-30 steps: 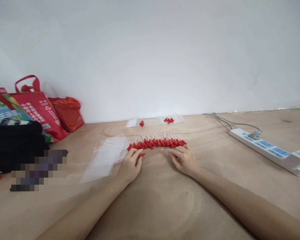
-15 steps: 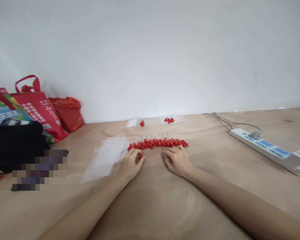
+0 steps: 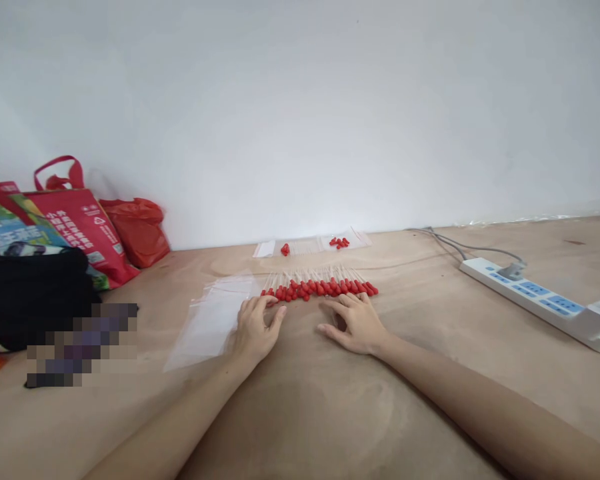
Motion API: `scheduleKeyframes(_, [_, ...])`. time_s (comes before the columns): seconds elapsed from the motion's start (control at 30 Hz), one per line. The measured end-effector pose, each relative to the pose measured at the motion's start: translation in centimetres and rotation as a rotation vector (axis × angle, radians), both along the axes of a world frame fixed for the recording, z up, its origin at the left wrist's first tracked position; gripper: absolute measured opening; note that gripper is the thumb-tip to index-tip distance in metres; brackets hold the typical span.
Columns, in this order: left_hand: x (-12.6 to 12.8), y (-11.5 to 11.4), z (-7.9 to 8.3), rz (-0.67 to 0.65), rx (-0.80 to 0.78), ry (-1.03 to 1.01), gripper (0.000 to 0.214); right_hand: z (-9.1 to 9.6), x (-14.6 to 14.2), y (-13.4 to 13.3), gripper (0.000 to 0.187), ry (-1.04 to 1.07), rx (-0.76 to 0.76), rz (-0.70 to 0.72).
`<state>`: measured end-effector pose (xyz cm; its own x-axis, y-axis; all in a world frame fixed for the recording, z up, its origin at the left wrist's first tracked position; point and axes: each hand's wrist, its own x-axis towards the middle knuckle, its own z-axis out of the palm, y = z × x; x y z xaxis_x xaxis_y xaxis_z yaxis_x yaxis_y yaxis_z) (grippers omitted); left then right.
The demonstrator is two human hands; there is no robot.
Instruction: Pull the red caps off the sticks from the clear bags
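Note:
A row of thin pale sticks with red bulb-like ends point(image 3: 320, 287) lies on the wooden table, the red ends toward me. My left hand point(image 3: 257, 327) rests at the row's left end, thumb and fingers apart, fingertips by the nearest red ends. Nothing shows in its grasp. At the right end my right hand point(image 3: 355, 323) lies with its fingers spread, fingertips close to the red ends and the thumb held apart. Whether either hand touches the red ends I cannot tell. Clear plastic zip bags point(image 3: 210, 323) lie flat beside my left hand.
Behind the row lie clear bags point(image 3: 305, 245) with thin clear pieces and several red bulbs point(image 3: 339, 243). A white power strip point(image 3: 530, 293) with grey cables stands right. At left are a red carrier bag point(image 3: 87, 230), a red plastic bag point(image 3: 139, 230) and black cloth point(image 3: 35, 300).
My left hand has opened and shifted slightly left; the red piece between its thumb and finger no longer shows there. My right thumb has spread away from the fingers.

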<state>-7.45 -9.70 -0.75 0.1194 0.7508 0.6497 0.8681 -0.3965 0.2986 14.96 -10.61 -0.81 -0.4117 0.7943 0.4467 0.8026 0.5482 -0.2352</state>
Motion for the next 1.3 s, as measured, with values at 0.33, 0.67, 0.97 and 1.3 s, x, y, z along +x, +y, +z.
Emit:
scheduleKeyframes(0.33, [-1.6, 1.1, 2.0, 0.326, -0.302, 0.13, 0.026, -1.2, 1.1, 0.7, 0.029, 0.267, 0.089, -0.056])
scheduleKeyframes(0.67, [-1.4, 3.3, 2.7, 0.309, -0.331, 0.194, 0.026, -1.1, 1.0, 0.5, 0.025, 0.285, 0.128, -0.04])
scheduleKeyframes(0.97, [-0.9, 0.8, 1.6, 0.22, -0.048, -0.001, 0.016, -1.4, 1.1, 0.5, 0.022, 0.306, 0.221, -0.041])
scheduleKeyframes(1.3, [1.4, -2.9, 1.0, -0.246, 0.015, 0.208, 0.014, -1.0, 0.9, 0.0, 0.03, 0.099, 0.305, 0.162])
